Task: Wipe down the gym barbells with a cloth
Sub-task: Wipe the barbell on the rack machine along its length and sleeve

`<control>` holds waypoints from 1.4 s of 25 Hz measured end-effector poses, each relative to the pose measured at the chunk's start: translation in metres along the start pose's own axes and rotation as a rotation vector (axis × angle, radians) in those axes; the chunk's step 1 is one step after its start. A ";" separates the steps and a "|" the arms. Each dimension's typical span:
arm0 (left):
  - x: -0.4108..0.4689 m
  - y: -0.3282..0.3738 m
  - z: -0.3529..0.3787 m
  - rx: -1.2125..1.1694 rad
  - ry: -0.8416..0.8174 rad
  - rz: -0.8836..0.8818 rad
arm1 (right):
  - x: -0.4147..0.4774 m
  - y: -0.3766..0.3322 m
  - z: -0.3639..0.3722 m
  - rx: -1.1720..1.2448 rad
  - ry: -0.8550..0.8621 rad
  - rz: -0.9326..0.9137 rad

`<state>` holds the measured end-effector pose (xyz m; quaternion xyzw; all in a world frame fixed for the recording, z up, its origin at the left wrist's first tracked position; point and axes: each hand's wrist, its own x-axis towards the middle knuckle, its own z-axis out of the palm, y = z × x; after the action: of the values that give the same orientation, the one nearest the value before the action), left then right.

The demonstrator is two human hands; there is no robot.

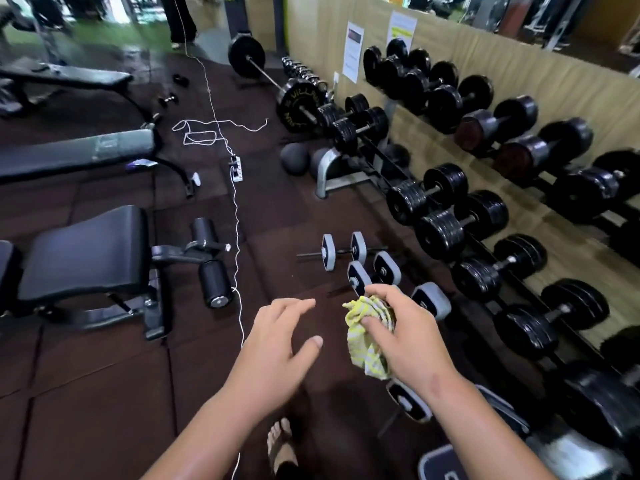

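Now: right hand (405, 327) grips bunched yellow-and-white striped cloth (367, 344), fingers curled round it, lower centre-right of frame. Left hand (277, 344) beside it, fingers spread, holding nothing. Short black bars with grey-rimmed plates (328, 249) lie on dark rubber floor (104, 393) just above hands. Best approach: steady bar with free hand, wrap cloth round handle, wipe end to end, then plates.

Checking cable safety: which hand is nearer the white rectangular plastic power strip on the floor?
Left. The left hand hangs short of the white power strip, slightly rightward; the right hand is farther right.
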<state>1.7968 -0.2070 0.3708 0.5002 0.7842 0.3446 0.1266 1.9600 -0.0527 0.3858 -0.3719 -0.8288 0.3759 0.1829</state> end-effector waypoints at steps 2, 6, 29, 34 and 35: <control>0.042 -0.018 -0.009 -0.005 0.008 0.006 | 0.047 -0.006 0.005 -0.022 0.014 0.008; 0.133 -0.058 -0.043 -0.002 -0.034 0.022 | 0.149 -0.029 0.023 -0.029 0.027 0.014; 0.579 -0.203 -0.088 0.100 0.164 -0.264 | 0.688 -0.045 0.086 0.043 -0.255 -0.230; 0.662 -0.254 -0.113 0.077 0.204 -0.299 | 0.782 -0.068 0.113 0.008 -0.296 -0.293; 0.677 -0.267 -0.119 0.065 0.209 -0.304 | 0.801 -0.071 0.120 0.000 -0.298 -0.295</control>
<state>1.2296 0.2642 0.3781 0.3413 0.8704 0.3459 0.0788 1.3299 0.4615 0.3802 -0.1868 -0.8922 0.3958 0.1115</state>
